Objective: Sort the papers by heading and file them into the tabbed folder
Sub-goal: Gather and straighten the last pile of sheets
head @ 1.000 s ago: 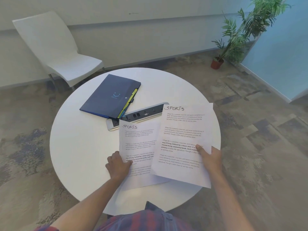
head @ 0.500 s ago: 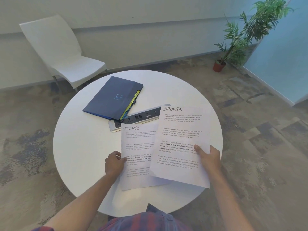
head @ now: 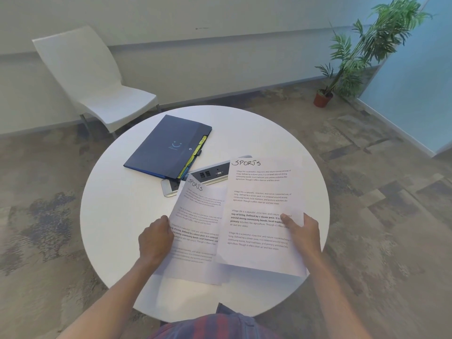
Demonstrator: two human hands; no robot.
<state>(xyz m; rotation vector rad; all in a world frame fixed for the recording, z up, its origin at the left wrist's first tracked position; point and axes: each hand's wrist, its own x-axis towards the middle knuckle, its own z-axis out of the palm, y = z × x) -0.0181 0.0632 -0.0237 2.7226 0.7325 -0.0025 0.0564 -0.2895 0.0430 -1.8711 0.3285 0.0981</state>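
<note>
2 hands, fingers clamped on 2 SPORTS papers; 1 tabbed folder.

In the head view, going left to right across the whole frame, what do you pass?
White chair → blue tabbed folder → left hand gripping the left SPORTS sheet → right SPORTS sheet → right hand holding it → potted plant. The grey socket box under the sheets overlaps them, so it is left out.
</note>
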